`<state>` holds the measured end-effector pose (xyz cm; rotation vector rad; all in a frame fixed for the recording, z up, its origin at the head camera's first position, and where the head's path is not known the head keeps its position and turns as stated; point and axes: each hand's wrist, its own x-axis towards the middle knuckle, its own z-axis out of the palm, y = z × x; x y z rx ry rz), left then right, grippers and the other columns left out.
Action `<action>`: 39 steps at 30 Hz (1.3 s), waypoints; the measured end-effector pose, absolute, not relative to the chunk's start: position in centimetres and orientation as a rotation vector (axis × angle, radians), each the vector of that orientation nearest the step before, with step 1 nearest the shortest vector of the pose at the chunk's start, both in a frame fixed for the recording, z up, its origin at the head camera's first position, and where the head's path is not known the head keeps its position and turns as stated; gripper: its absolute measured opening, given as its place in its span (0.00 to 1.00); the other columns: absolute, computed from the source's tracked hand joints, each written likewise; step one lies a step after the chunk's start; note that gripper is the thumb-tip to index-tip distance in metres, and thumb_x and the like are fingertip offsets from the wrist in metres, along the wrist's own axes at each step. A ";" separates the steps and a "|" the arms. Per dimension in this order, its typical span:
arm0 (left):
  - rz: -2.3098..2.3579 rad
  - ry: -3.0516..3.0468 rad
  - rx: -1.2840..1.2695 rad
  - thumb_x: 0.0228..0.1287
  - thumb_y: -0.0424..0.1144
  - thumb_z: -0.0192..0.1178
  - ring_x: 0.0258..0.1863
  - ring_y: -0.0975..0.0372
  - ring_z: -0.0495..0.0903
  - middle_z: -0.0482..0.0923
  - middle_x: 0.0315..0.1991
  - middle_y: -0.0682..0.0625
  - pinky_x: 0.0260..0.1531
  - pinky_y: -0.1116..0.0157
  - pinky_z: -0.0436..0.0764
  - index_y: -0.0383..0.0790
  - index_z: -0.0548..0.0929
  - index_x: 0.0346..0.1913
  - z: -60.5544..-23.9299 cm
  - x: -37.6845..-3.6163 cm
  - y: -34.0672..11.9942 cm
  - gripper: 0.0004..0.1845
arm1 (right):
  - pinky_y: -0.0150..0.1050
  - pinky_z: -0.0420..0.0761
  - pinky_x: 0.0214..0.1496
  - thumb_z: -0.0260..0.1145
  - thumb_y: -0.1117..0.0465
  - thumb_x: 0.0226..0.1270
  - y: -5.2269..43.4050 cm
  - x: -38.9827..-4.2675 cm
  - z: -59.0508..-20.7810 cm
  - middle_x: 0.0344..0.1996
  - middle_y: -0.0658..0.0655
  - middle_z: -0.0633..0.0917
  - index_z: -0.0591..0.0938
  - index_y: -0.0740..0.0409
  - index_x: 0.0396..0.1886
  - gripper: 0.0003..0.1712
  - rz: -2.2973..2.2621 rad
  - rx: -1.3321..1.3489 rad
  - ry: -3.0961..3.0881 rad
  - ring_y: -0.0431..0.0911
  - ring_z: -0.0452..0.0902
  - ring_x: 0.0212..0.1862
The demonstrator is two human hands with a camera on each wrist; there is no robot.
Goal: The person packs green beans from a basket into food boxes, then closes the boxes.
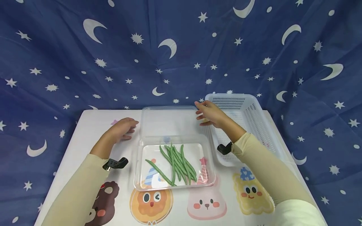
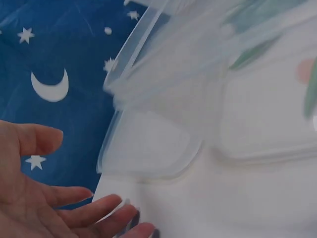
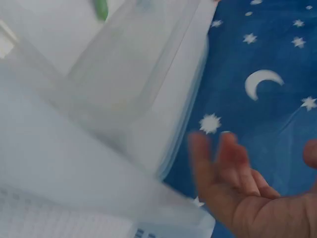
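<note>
Several green beans lie in a clear plastic container at the middle of the table. Behind it is a flat clear lid, partly overlapped by the container's far rim. My left hand hovers just left of the lid, fingers loosely bent and holding nothing. In the left wrist view its thumb and fingers are spread apart beside the lid's corner. My right hand is over the lid's right edge, near the white basket, with fingers apart and nothing between them.
The perforated white basket stands at the right, close beside the container. A white table with cartoon prints carries everything. A dark blue curtain with moons and stars hangs right behind the table's back edge.
</note>
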<state>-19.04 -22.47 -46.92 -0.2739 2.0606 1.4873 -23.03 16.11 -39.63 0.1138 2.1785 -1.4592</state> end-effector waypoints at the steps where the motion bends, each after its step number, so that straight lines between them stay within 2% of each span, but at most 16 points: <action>1: 1.486 2.042 -0.290 0.79 0.51 0.46 0.75 0.43 0.61 0.55 0.78 0.32 0.70 0.44 0.70 0.34 0.52 0.80 -47.0 -19.4 -22.5 0.37 | 0.57 0.85 0.55 0.54 0.35 0.77 16.1 -23.4 -39.8 0.66 0.66 0.74 0.63 0.56 0.71 0.38 -1.407 0.113 2.191 0.58 0.78 0.61; 4: 1.490 1.988 -0.349 0.79 0.53 0.46 0.76 0.43 0.61 0.56 0.78 0.33 0.68 0.42 0.72 0.36 0.50 0.81 -47.1 -20.5 -22.6 0.38 | 0.62 0.82 0.57 0.52 0.29 0.74 16.0 -24.1 -40.3 0.69 0.67 0.71 0.62 0.56 0.73 0.44 -1.270 0.105 2.211 0.60 0.73 0.68; 8: 1.491 1.952 -0.390 0.79 0.55 0.46 0.77 0.43 0.60 0.56 0.78 0.34 0.66 0.43 0.75 0.36 0.47 0.82 -47.1 -21.6 -22.1 0.40 | 0.67 0.78 0.60 0.50 0.25 0.72 15.9 -24.7 -40.3 0.70 0.66 0.70 0.57 0.58 0.78 0.51 -1.139 0.062 2.231 0.61 0.68 0.72; 11: 1.474 1.950 -0.393 0.79 0.54 0.46 0.77 0.43 0.60 0.56 0.78 0.34 0.63 0.42 0.77 0.34 0.47 0.82 -46.9 -22.2 -21.8 0.41 | 0.70 0.76 0.61 0.48 0.25 0.73 16.0 -25.1 -40.5 0.64 0.65 0.71 0.53 0.58 0.81 0.53 -1.004 0.042 2.245 0.61 0.67 0.70; 12: 1.467 1.947 -0.398 0.79 0.53 0.46 0.77 0.43 0.60 0.56 0.78 0.34 0.62 0.42 0.78 0.35 0.48 0.82 -46.9 -22.4 -21.7 0.40 | 0.70 0.76 0.61 0.47 0.25 0.73 16.1 -25.3 -40.6 0.55 0.65 0.74 0.54 0.58 0.81 0.53 -0.954 0.042 2.245 0.61 0.73 0.63; 15: 1.439 1.940 -0.409 0.78 0.53 0.46 0.75 0.44 0.62 0.57 0.77 0.34 0.58 0.42 0.80 0.35 0.49 0.81 -46.7 -23.0 -21.4 0.39 | 0.73 0.74 0.61 0.47 0.26 0.74 16.6 -25.9 -40.9 0.62 0.67 0.73 0.49 0.56 0.83 0.53 -0.848 0.079 2.205 0.64 0.71 0.66; 17: 1.431 1.927 -0.420 0.78 0.52 0.47 0.74 0.44 0.62 0.57 0.77 0.34 0.57 0.42 0.81 0.35 0.50 0.81 -46.6 -23.3 -21.3 0.38 | 0.73 0.73 0.62 0.48 0.27 0.74 16.8 -26.4 -41.1 0.71 0.69 0.68 0.46 0.54 0.84 0.53 -0.809 0.103 2.171 0.65 0.69 0.70; 18: 1.429 1.923 -0.422 0.78 0.52 0.47 0.74 0.45 0.63 0.58 0.77 0.34 0.57 0.42 0.81 0.35 0.50 0.81 -46.5 -23.5 -21.2 0.38 | 0.74 0.73 0.61 0.48 0.27 0.74 16.8 -26.7 -41.2 0.75 0.68 0.65 0.45 0.54 0.84 0.54 -0.797 0.109 2.165 0.66 0.67 0.72; 19: 1.425 1.923 -0.424 0.78 0.52 0.47 0.73 0.45 0.63 0.58 0.76 0.34 0.57 0.42 0.81 0.35 0.51 0.81 -46.5 -23.6 -21.1 0.38 | 0.73 0.73 0.62 0.49 0.27 0.74 16.8 -26.9 -41.3 0.81 0.65 0.55 0.44 0.53 0.84 0.55 -0.786 0.119 2.157 0.67 0.58 0.77; 20: 1.427 1.920 -0.426 0.78 0.52 0.47 0.72 0.45 0.64 0.58 0.76 0.34 0.57 0.42 0.81 0.35 0.51 0.80 -46.4 -23.7 -21.0 0.38 | 0.72 0.74 0.61 0.50 0.27 0.73 16.6 -27.2 -41.4 0.80 0.65 0.57 0.45 0.53 0.84 0.55 -0.776 0.126 2.161 0.65 0.65 0.74; 26: 1.456 1.896 -0.472 0.78 0.51 0.48 0.70 0.45 0.66 0.59 0.71 0.33 0.58 0.42 0.80 0.33 0.53 0.79 -46.2 -23.9 -20.1 0.37 | 0.68 0.79 0.58 0.56 0.29 0.72 15.4 -28.2 -42.6 0.79 0.67 0.59 0.45 0.58 0.84 0.57 -0.781 0.197 2.160 0.66 0.71 0.69; 27: 1.468 1.882 -0.472 0.78 0.50 0.48 0.70 0.44 0.66 0.58 0.71 0.33 0.59 0.41 0.79 0.32 0.52 0.79 -46.2 -23.9 -20.0 0.38 | 0.68 0.79 0.58 0.56 0.29 0.72 15.2 -28.2 -42.8 0.79 0.67 0.59 0.44 0.59 0.84 0.58 -0.791 0.210 2.154 0.68 0.67 0.72; 32: 1.548 1.807 -0.460 0.78 0.48 0.47 0.73 0.42 0.61 0.53 0.73 0.32 0.63 0.38 0.75 0.29 0.48 0.79 -46.5 -24.0 -19.9 0.38 | 0.66 0.80 0.58 0.56 0.29 0.71 14.4 -28.1 -43.4 0.76 0.70 0.61 0.40 0.61 0.83 0.61 -0.831 0.242 2.151 0.68 0.69 0.70; 36: 1.599 1.793 -0.476 0.77 0.47 0.48 0.74 0.42 0.58 0.49 0.76 0.33 0.63 0.36 0.73 0.31 0.48 0.80 -46.5 -24.1 -20.3 0.39 | 0.65 0.81 0.57 0.53 0.27 0.71 14.1 -27.9 -43.2 0.79 0.68 0.57 0.36 0.58 0.83 0.61 -0.918 0.274 2.122 0.69 0.65 0.72; 39: 1.643 1.805 -0.472 0.77 0.47 0.49 0.76 0.44 0.56 0.49 0.78 0.35 0.64 0.36 0.72 0.32 0.47 0.81 -46.2 -23.8 -20.8 0.40 | 0.65 0.81 0.57 0.46 0.26 0.73 14.4 -27.7 -42.6 0.80 0.68 0.54 0.35 0.54 0.84 0.58 -1.001 0.277 2.097 0.69 0.62 0.74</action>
